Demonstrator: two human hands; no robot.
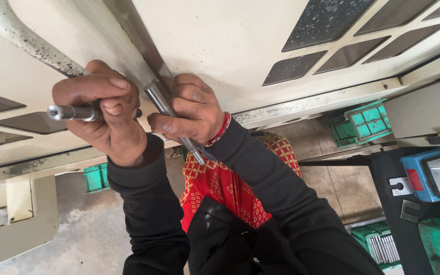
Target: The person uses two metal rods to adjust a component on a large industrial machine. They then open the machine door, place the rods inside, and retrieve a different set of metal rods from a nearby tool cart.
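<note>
Two steel rods are in hand in the head view, both held against the cream machine door [220,46]. The left hand [103,114] is wrapped tight around the short steel rod [72,112], fingers curled full round it, its bright end pointing away from the door seam [141,48]. The right hand [194,112], just beside the seam, pinches the long steel rod [171,119] with fingers closed narrow on its middle; this rod runs slantwise along the seam's lower end.

Judging from the grip, steady work here calls for keeping both wrists close to the door and each rod firm, so neither slips on the painted face.

Room is tight: the grey handle bar [21,35] lies above the left hand, and the door's lower edge runs just beneath both hands. Below the door, the floor holds green crates [365,122] and a blue-topped machine [431,173], well apart from the hands.
</note>
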